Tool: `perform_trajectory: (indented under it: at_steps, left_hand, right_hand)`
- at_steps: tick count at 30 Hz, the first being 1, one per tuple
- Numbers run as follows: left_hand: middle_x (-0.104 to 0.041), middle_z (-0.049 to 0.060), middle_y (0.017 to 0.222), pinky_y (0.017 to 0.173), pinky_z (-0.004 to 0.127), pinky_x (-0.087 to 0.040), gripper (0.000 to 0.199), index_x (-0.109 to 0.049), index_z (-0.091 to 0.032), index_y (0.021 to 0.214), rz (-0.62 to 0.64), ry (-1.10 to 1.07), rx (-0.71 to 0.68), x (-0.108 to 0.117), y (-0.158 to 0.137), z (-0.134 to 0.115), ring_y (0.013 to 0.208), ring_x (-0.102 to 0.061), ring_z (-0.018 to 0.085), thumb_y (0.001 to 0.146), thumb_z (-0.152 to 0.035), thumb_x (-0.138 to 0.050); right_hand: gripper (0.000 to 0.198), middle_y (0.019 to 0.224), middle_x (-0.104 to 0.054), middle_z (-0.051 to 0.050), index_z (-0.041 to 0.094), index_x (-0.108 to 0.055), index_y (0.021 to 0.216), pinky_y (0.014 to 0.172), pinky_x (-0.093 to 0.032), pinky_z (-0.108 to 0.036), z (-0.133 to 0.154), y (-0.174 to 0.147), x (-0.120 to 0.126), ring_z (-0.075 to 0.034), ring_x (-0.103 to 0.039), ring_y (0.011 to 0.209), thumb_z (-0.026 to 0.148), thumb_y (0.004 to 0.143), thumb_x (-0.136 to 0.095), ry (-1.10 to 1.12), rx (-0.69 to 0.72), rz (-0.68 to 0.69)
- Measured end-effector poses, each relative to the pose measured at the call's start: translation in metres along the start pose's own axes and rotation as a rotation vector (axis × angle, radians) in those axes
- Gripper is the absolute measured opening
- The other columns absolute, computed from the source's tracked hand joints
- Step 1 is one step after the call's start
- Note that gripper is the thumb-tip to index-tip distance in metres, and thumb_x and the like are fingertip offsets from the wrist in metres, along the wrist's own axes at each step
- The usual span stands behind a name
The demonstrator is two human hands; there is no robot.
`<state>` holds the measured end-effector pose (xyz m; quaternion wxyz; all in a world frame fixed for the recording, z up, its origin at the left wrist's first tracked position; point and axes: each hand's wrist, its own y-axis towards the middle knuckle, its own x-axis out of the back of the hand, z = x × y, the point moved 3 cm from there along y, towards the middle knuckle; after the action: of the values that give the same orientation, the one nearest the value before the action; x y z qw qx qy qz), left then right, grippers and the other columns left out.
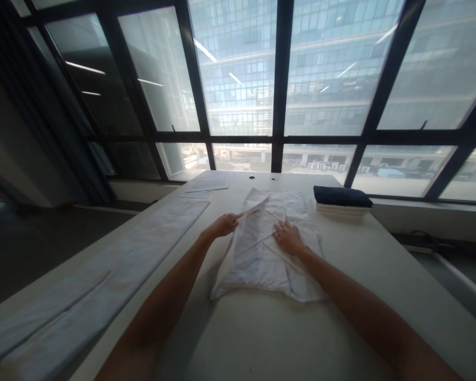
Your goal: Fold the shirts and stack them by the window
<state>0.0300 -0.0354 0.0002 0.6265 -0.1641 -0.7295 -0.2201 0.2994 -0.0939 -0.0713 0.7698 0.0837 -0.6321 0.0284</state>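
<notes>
Looks like an office here: beyond the hands (287, 238), tall black-framed windows (281, 79) face a glass-fronted block (241, 106), strip-light reflections (204, 50) gleaming there; beneath the hands, a plain white counter (238, 338).

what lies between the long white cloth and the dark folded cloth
In the head view, a rumpled white cloth lies on the table between them, the left hand pinching its edge and the right hand resting on it.
</notes>
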Motion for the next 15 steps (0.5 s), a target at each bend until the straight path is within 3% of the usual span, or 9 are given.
perform_trajectory:
  at_steps: [3, 7, 11, 13, 15]
  left_hand:
    - [-0.072, 0.011, 0.118, 0.097, 0.033, -0.048, 0.045, -0.06, -0.017, 0.137, 0.066, 0.05, 0.077, 0.016, -0.007, 0.039, 0.112, -0.064, 0.024, 0.095, -0.02, -0.046]
    - [-0.072, 0.009, 0.108, 0.088, 0.034, -0.053, 0.029, -0.068, -0.017, 0.119, 0.186, 0.087, 0.15, 0.017, -0.019, 0.072, 0.098, -0.066, 0.023, 0.096, -0.03, -0.057]
    - [-0.069, 0.01, 0.109, 0.085, 0.04, -0.057, 0.03, -0.068, -0.014, 0.112, 0.269, 0.125, 0.224, 0.004, -0.025, 0.082, 0.097, -0.066, 0.024, 0.097, -0.039, -0.062]
    - [-0.072, 0.013, 0.101, 0.086, 0.043, -0.055, 0.035, -0.072, -0.012, 0.103, 0.263, 0.147, 0.247, -0.001, -0.023, 0.08, 0.098, -0.067, 0.029, 0.095, -0.043, -0.059]
    - [-0.072, 0.017, 0.108, 0.092, 0.046, -0.052, 0.043, -0.072, -0.012, 0.108, 0.221, 0.157, 0.236, -0.002, -0.019, 0.073, 0.108, -0.065, 0.034, 0.094, -0.048, -0.054]
  right_hand:
    - [0.053, 0.164, -0.03, -0.011, 0.022, -0.041, 0.152, 0.117, -0.019, -0.055, 0.0, 0.0, 0.0, -0.03, -0.019, 0.152, 0.043, 0.105, -0.031, -0.003, 0.0, -0.007]
    - [0.054, 0.164, -0.031, -0.011, 0.02, -0.043, 0.151, 0.117, -0.02, -0.056, 0.001, -0.001, 0.001, -0.031, -0.02, 0.152, 0.043, 0.104, -0.032, 0.03, 0.003, -0.017]
    - [0.052, 0.162, -0.034, -0.011, 0.02, -0.045, 0.15, 0.117, -0.021, -0.056, 0.001, -0.002, 0.002, -0.031, -0.022, 0.151, 0.042, 0.103, -0.034, 0.034, 0.015, -0.038]
    - [0.052, 0.162, -0.034, -0.012, 0.021, -0.045, 0.15, 0.117, -0.021, -0.055, 0.0, -0.001, 0.001, -0.031, -0.022, 0.151, 0.042, 0.103, -0.034, 0.024, 0.017, -0.042]
    - [0.052, 0.162, -0.034, -0.012, 0.021, -0.045, 0.15, 0.117, -0.021, -0.055, 0.0, -0.001, 0.0, -0.03, -0.021, 0.152, 0.042, 0.103, -0.034, 0.013, 0.019, -0.046]
